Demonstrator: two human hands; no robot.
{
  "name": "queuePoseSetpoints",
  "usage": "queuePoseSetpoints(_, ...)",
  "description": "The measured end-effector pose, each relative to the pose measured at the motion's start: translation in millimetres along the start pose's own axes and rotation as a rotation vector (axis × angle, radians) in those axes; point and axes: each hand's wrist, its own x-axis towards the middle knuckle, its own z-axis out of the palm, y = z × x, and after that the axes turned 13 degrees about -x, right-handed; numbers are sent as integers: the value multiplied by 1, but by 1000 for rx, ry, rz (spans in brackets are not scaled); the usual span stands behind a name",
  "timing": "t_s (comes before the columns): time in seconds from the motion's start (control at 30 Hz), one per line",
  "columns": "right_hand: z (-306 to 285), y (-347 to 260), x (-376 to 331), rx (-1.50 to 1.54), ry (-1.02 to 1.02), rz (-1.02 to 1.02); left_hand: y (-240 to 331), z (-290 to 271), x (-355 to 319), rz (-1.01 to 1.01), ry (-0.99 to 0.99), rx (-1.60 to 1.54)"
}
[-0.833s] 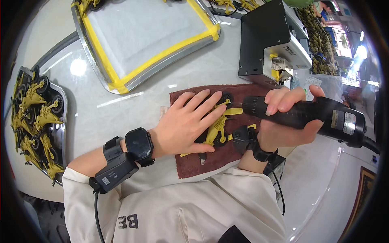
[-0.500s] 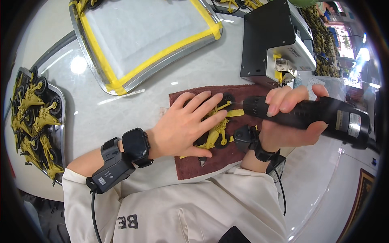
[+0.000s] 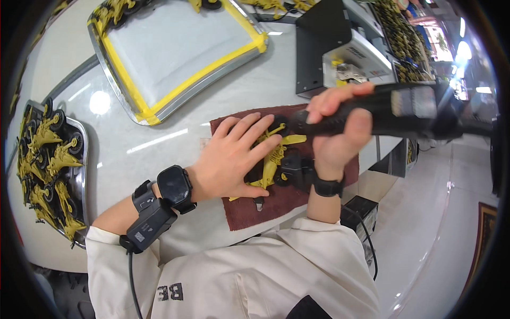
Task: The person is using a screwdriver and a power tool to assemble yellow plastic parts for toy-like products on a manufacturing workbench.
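A yellow toy motorcycle with black wheels lies on its side on a dark red cloth. Over it my left hand rests flat, fingers spread, touching the toy and hiding part of it. My right hand is wrapped around a black electric screwdriver, held almost level. The tool's front end is near the motorcycle's upper wheel; its tip is too blurred to make out. A small clear-and-black piece sits on the cloth below my left thumb.
At the left, a metal tray holds several yellow toy motorcycles. Behind my hands is a white board edged with yellow tape, more motorcycles on its far side. A black-and-silver box-shaped machine stands beyond the cloth. The table edge runs below my right forearm.
My right hand and the screwdriver have shifted left and upward in the view, and the tool's rear end has swung up. My left hand stays on the motorcycle. The whole view has shifted slightly.
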Motion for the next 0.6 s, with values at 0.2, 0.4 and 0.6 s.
queuePoseSetpoints(0.2,-3,-13,4,-62,49,-85,4,-1,2,39,43,43)
queuePoseSetpoints(0.4,-23,-23,10,119,223,-103,9,-3,4,67,-7,7)
queuePoseSetpoints(0.6,-45,-50,44,150,347,-132,1,1,13,26,-47,-10)
